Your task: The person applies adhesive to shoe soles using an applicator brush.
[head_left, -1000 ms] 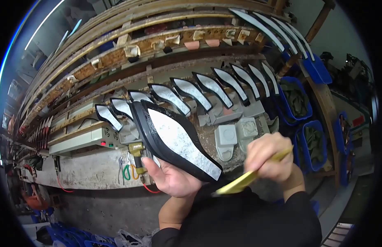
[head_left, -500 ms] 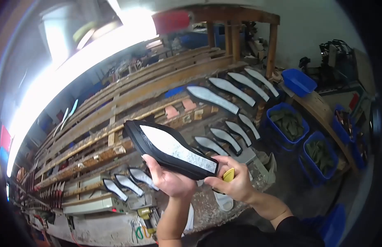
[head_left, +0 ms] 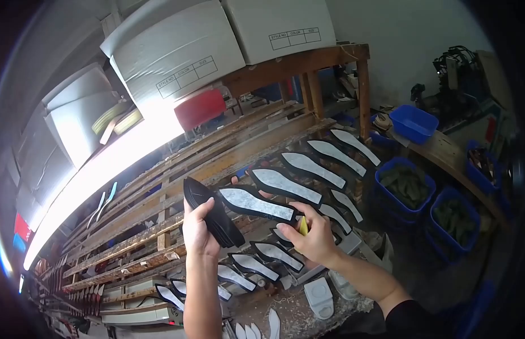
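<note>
- Wooden rack (head_left: 209, 163): largest item; long slatted frame beneath and beyond the hands.
- Row of sole-shaped pieces (head_left: 286, 184): lying side by side on the rack, pale faces up, dark borders.
- Black stack (head_left: 213, 217): layered, matte, held tilted above the rack. Judged heavier than one piece, firm, liable to slide between layers; best gripped across both long edges.
- Left hand (head_left: 196, 229): closed on the stack, thumb across its upper face; the hidden fingers' exact spread cannot be told.
- Single sole piece (head_left: 257, 202): held above the rack, close beside the stack; contact unclear. Mottled grey-white face, black rim, pointed at one end, squared at the other. Judged light, thin, fairly stiff with some flex, not fragile; best held by the rim, off the pale face.
- Right hand (head_left: 314, 237): fingers drawn narrow, holding the piece's squared end.
- Yellow tool (head_left: 304, 226): smallest; tucked in the right hand, working end not visible.
</note>
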Demonstrator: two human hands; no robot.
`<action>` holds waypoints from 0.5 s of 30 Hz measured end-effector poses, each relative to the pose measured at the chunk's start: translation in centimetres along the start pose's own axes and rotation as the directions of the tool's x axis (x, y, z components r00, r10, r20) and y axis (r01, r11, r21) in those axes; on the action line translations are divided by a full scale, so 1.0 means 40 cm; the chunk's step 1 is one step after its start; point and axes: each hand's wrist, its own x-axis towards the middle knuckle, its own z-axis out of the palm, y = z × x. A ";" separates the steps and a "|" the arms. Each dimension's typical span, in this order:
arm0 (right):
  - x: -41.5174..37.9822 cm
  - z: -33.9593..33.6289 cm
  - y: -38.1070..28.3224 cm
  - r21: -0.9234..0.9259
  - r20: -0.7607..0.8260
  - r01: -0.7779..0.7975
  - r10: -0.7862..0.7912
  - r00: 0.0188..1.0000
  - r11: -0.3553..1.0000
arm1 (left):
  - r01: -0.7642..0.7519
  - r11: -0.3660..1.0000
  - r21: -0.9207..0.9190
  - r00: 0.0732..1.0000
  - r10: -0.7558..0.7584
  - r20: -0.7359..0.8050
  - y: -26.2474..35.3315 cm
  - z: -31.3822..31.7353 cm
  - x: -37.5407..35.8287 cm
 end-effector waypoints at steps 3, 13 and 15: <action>-0.044 -0.015 -0.019 0.022 -0.028 -0.060 0.060 0.998 0.998 | -0.076 0.997 0.020 0.997 0.075 0.016 -0.005 -0.033 -0.034; -0.377 -0.008 -0.202 0.181 0.799 -0.569 0.217 0.560 0.802 | -0.128 0.749 -0.650 0.992 0.109 -0.070 -0.119 -0.225 -0.432; -0.427 0.026 -0.201 0.134 0.765 -0.523 0.248 0.595 0.841 | -0.196 0.766 -0.612 0.979 0.125 -0.159 -0.133 -0.237 -0.474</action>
